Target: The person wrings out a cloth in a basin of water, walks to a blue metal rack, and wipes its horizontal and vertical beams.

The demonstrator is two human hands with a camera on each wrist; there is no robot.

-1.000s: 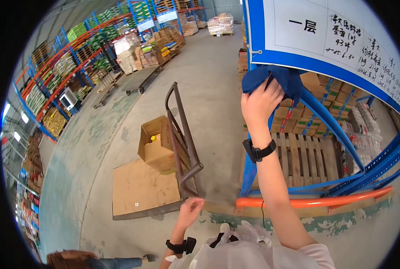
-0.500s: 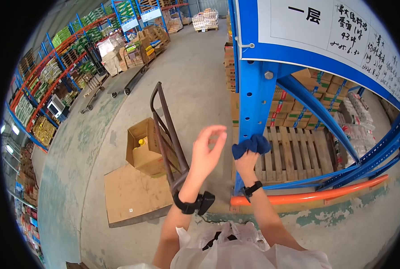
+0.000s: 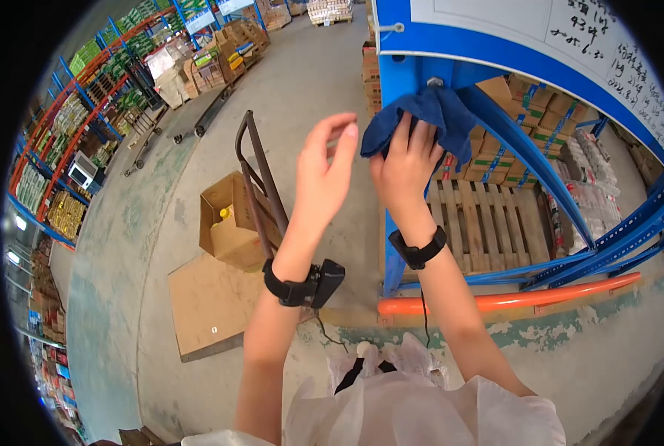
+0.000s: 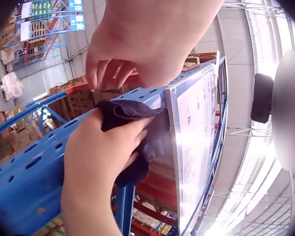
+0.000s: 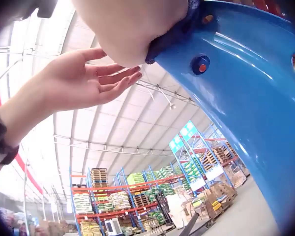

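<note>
My right hand [image 3: 404,172] holds a bunched dark blue cloth [image 3: 451,123] against the blue upright post [image 3: 406,78] of a rack, just under a blue-framed sign [image 3: 495,33]. From the left wrist view, the cloth [image 4: 130,113] is gathered between the thumb and fingers of the right hand [image 4: 96,157], over the perforated steel. Raised beside the post is my left hand [image 3: 323,175], its fingers loosely bent and nothing in them. In the right wrist view this left hand [image 5: 78,83] hangs apart from the post.
Left of the post stands a flatbed trolley [image 3: 205,305] bearing an open carton [image 3: 235,238]. A blue diagonal brace [image 3: 533,163] runs behind the right hand, above a wooden pallet [image 3: 481,223]. An orange guard bar [image 3: 510,299] crosses low in front.
The right hand wiped down the post with the cloth, then came back up near the sign. My left hand rose from low by the trolley to beside the post.
</note>
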